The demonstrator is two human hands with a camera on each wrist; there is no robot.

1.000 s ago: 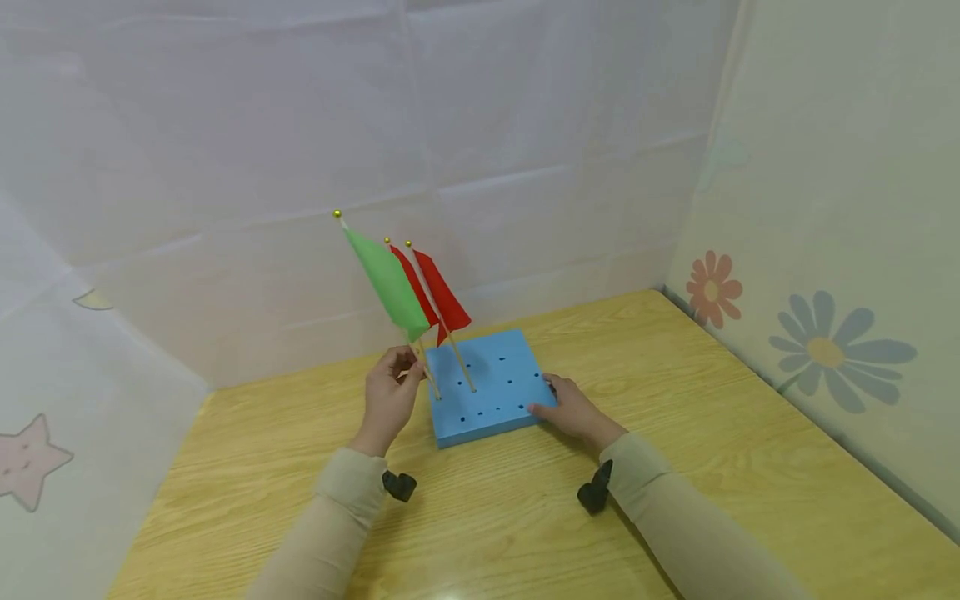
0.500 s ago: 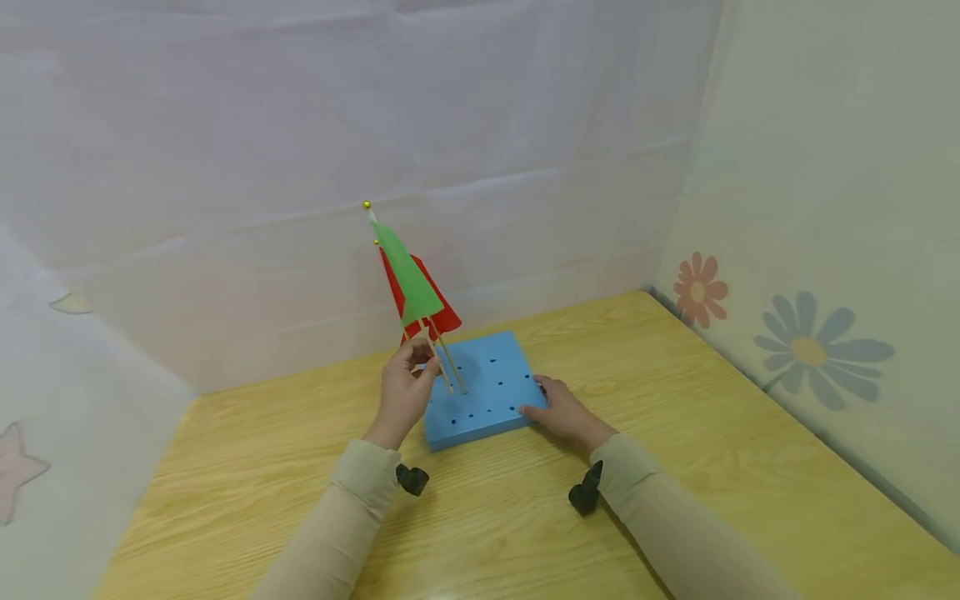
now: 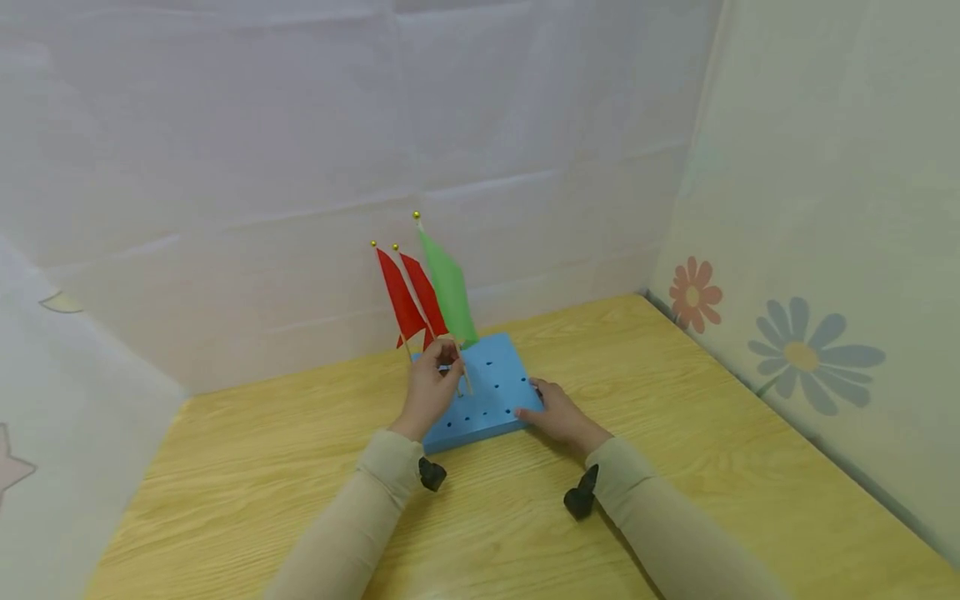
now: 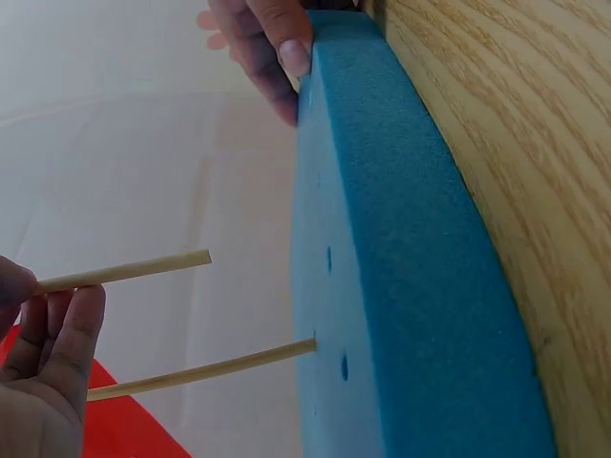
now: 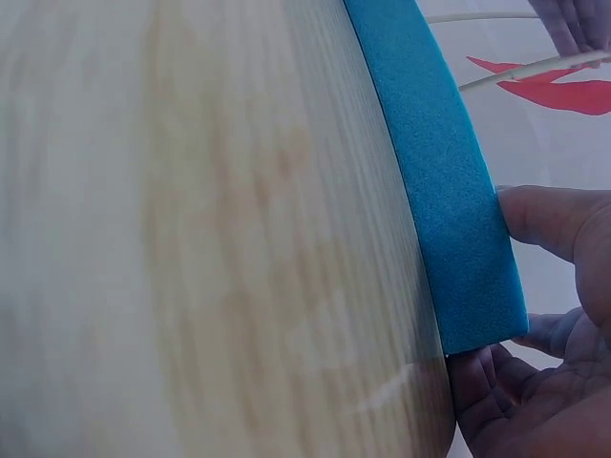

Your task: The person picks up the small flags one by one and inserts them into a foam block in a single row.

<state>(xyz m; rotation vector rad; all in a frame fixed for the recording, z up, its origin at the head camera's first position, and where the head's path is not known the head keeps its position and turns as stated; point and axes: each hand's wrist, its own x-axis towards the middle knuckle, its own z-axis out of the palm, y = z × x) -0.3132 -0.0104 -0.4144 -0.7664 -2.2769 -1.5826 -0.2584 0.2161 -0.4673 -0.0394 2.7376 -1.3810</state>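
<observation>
My left hand (image 3: 431,387) pinches the wooden stick of a green flag (image 3: 450,287) between thumb and fingers. In the left wrist view, the lower end of that stick (image 4: 143,270) points at the board and stops short of its face. Two red flags, one on the left (image 3: 397,296) and one beside the green flag (image 3: 422,287), stand tilted with their sticks in a blue foam board (image 3: 480,431) with several holes. My right hand (image 3: 562,418) grips the board's right front corner, its thumb on top and the other fingers at the side and underneath, as the right wrist view shows.
The board lies on a wood-grain table (image 3: 285,467), near its back edge. A pale cloth wall (image 3: 300,167) rises behind, and a flower-printed one (image 3: 825,208) on the right. Both sleeves carry small black wrist devices (image 3: 431,474).
My left hand has carried the green flag rightward, from the left of the red flags, past them, to their right, over the board. My right hand keeps its hold on the board.
</observation>
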